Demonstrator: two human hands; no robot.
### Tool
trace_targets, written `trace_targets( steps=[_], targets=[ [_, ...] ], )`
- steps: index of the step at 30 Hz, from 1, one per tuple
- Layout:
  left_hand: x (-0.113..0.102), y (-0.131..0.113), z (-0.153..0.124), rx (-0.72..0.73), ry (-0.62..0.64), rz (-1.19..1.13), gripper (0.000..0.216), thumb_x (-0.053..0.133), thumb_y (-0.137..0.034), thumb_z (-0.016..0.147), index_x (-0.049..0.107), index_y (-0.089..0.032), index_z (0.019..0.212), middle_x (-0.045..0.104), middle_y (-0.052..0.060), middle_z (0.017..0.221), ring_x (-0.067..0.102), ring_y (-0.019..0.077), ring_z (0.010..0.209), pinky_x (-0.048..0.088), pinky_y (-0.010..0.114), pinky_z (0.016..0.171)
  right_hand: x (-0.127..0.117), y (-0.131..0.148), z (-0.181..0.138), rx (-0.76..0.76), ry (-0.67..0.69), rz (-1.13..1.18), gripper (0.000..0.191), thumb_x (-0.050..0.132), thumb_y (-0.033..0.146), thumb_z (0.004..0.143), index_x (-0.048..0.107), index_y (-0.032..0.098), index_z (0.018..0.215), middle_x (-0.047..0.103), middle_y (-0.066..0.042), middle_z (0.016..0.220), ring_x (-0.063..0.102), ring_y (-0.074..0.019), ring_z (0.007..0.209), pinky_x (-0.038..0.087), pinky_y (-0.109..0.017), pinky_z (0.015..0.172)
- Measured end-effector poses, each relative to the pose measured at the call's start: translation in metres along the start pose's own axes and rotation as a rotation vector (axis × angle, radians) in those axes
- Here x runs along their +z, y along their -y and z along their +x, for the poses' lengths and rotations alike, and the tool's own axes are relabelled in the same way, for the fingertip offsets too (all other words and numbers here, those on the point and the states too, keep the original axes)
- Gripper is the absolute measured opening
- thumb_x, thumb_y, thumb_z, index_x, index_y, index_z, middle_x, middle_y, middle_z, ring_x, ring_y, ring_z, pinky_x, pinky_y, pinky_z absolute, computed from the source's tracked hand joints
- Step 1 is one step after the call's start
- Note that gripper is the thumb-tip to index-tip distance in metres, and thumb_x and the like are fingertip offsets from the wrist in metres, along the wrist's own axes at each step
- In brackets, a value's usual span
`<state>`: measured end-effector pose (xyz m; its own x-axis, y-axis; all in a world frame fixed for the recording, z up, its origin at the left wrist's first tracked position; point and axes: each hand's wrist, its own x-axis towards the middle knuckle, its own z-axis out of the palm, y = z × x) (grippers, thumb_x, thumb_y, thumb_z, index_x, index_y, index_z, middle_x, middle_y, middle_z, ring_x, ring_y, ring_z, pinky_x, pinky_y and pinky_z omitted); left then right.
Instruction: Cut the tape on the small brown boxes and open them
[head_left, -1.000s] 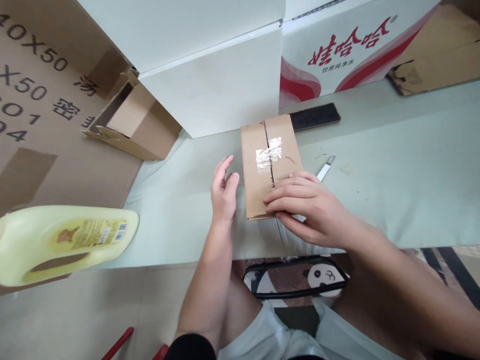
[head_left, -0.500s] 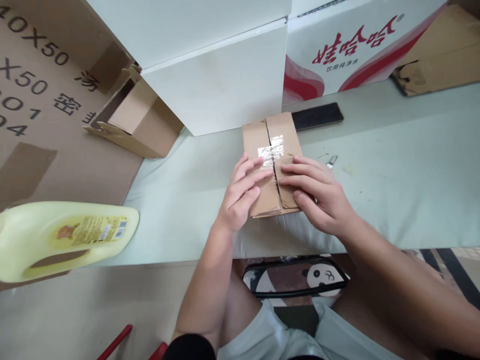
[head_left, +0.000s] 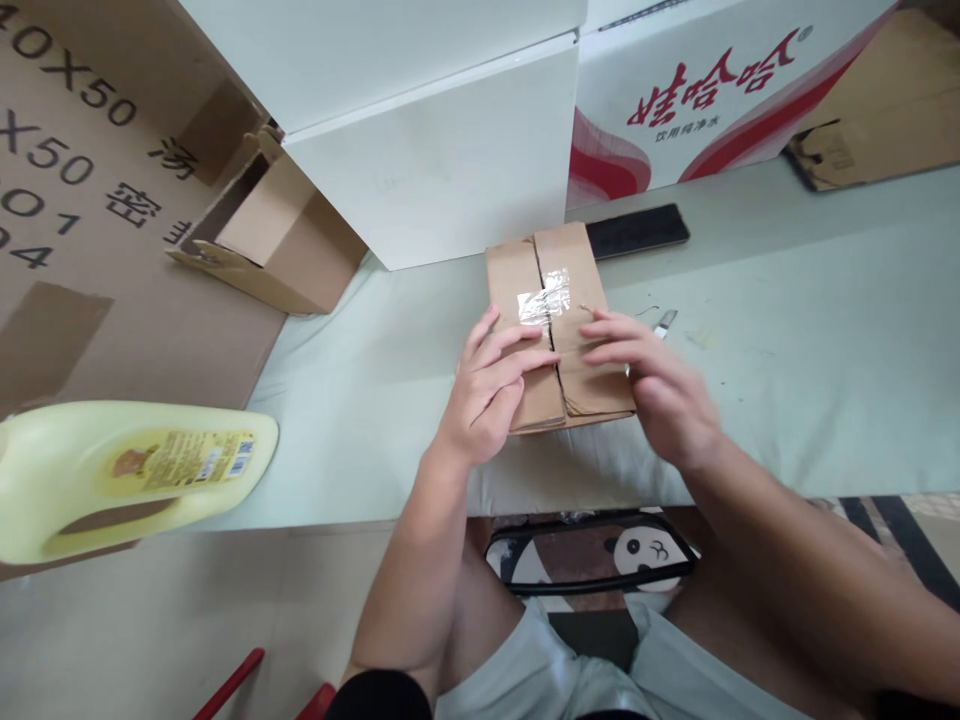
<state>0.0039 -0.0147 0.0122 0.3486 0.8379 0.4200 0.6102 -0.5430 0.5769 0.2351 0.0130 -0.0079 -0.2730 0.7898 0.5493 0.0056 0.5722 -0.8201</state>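
A small brown cardboard box (head_left: 589, 385) lies on the cloth-covered table, its two top flaps meeting at a dark seam. Clear shiny tape (head_left: 545, 298) crosses that seam toward the far half. My left hand (head_left: 489, 385) rests on the left flap, fingers spread and the fingertips reaching the seam. Over the right edge of the box is my right hand (head_left: 658, 385), slightly blurred, fingers stretched out and apart, with nothing seen in it. Whether its fingertips touch the flap I cannot tell. A small blade-like object (head_left: 664, 322) lies partly hidden behind the right hand.
A black phone (head_left: 639, 231) lies behind the box. White cartons (head_left: 450, 170) and a red-and-white carton (head_left: 697, 110) line the back. At left stand an open cardboard box (head_left: 300, 250), a large brown carton (head_left: 60, 330) and a yellow bottle (head_left: 150, 480).
My right hand has drawn back to the right, off the seam, uncovering more of the right flap. My left hand stays on the box, its fingers shifted slightly right.
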Motion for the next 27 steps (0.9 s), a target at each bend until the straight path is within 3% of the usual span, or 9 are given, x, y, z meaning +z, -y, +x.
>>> trace_targets(
  steps=[2, 5, 8, 11, 15, 18, 20, 24, 27],
  targets=[
    [0.002, 0.001, 0.000, 0.015, -0.021, 0.005, 0.049, 0.027, -0.038, 0.107, 0.073, -0.026, 0.121, 0.065, 0.005, 0.139, 0.049, 0.0255, 0.143, 0.022, 0.054, 0.133, -0.013, -0.007, 0.004, 0.136, -0.232, 0.098, 0.026, 0.046, 0.040, 0.093, 0.069, 0.028, 0.096, 0.072, -0.006, 0.102, 0.068, -0.0263, 0.104, 0.056, -0.045, 0.089],
    [0.005, 0.001, 0.001, 0.032, -0.055, -0.014, 0.048, 0.030, -0.042, 0.107, 0.073, -0.026, 0.119, 0.066, 0.006, 0.136, 0.054, 0.0246, 0.138, 0.024, 0.053, 0.133, -0.036, -0.015, 0.012, 0.491, -0.429, -0.227, 0.013, 0.054, 0.034, 0.082, 0.064, 0.025, 0.086, 0.059, -0.001, 0.068, 0.054, -0.0183, 0.062, 0.045, -0.035, 0.063],
    [0.006, 0.000, 0.001, 0.048, -0.078, -0.021, 0.045, 0.033, -0.042, 0.107, 0.073, -0.026, 0.118, 0.067, 0.006, 0.135, 0.055, 0.0240, 0.138, 0.025, 0.053, 0.132, -0.048, -0.016, 0.015, 0.861, 0.044, -0.705, 0.029, 0.055, 0.040, 0.084, 0.069, 0.025, 0.105, 0.068, -0.003, 0.074, 0.058, -0.0221, 0.069, 0.040, -0.035, 0.065],
    [0.007, 0.000, 0.002, 0.069, -0.091, -0.034, 0.042, 0.035, -0.041, 0.107, 0.073, -0.025, 0.118, 0.067, 0.006, 0.135, 0.055, 0.0234, 0.137, 0.026, 0.052, 0.132, -0.045, -0.015, 0.011, 0.963, 0.489, -0.949, 0.049, 0.051, 0.055, 0.089, 0.064, 0.028, 0.128, 0.076, -0.008, 0.091, 0.066, -0.0307, 0.084, 0.036, -0.035, 0.064],
    [0.009, 0.000, 0.002, 0.087, -0.102, -0.041, 0.041, 0.036, -0.041, 0.108, 0.072, -0.024, 0.118, 0.067, 0.007, 0.135, 0.057, 0.0223, 0.135, 0.025, 0.051, 0.133, -0.034, -0.019, 0.007, 0.931, 0.567, -1.011, 0.039, 0.047, 0.053, 0.090, 0.066, 0.025, 0.109, 0.076, -0.009, 0.092, 0.067, -0.0290, 0.081, 0.035, -0.033, 0.060],
    [0.009, 0.000, 0.003, 0.089, -0.103, -0.028, 0.041, 0.036, -0.041, 0.108, 0.071, -0.025, 0.118, 0.067, 0.007, 0.134, 0.057, 0.0221, 0.135, 0.027, 0.051, 0.132, -0.034, -0.019, 0.010, 0.876, 0.388, -0.907, 0.030, 0.053, 0.052, 0.085, 0.065, 0.024, 0.089, 0.072, -0.007, 0.079, 0.063, -0.0248, 0.071, 0.036, -0.033, 0.058],
    [0.009, -0.001, 0.003, 0.095, -0.101, -0.019, 0.040, 0.036, -0.041, 0.107, 0.071, -0.025, 0.118, 0.067, 0.006, 0.134, 0.057, 0.0221, 0.135, 0.028, 0.051, 0.132, -0.037, -0.016, 0.016, 0.790, 0.118, -0.675, 0.027, 0.055, 0.049, 0.082, 0.062, 0.024, 0.086, 0.067, -0.004, 0.070, 0.060, -0.0216, 0.064, 0.039, -0.033, 0.058],
    [0.012, -0.008, 0.004, 0.107, -0.092, -0.015, 0.038, 0.039, -0.039, 0.106, 0.071, -0.024, 0.119, 0.068, 0.007, 0.133, 0.060, 0.0226, 0.132, 0.026, 0.052, 0.132, -0.039, -0.002, 0.031, 0.425, -0.440, 0.006, 0.027, 0.050, 0.027, 0.070, 0.058, 0.024, 0.096, 0.062, 0.001, 0.063, 0.062, -0.0187, 0.058, 0.044, -0.034, 0.057],
    [0.018, -0.024, 0.004, 0.084, -0.093, 0.004, 0.033, 0.045, -0.035, 0.104, 0.071, -0.022, 0.118, 0.068, 0.009, 0.132, 0.062, 0.0234, 0.129, 0.026, 0.054, 0.131, -0.034, 0.014, 0.040, 0.181, -0.594, 0.101, 0.037, 0.062, 0.015, 0.065, 0.059, 0.025, 0.101, 0.066, 0.003, 0.068, 0.071, -0.0189, 0.071, 0.052, -0.034, 0.066]
  ],
)
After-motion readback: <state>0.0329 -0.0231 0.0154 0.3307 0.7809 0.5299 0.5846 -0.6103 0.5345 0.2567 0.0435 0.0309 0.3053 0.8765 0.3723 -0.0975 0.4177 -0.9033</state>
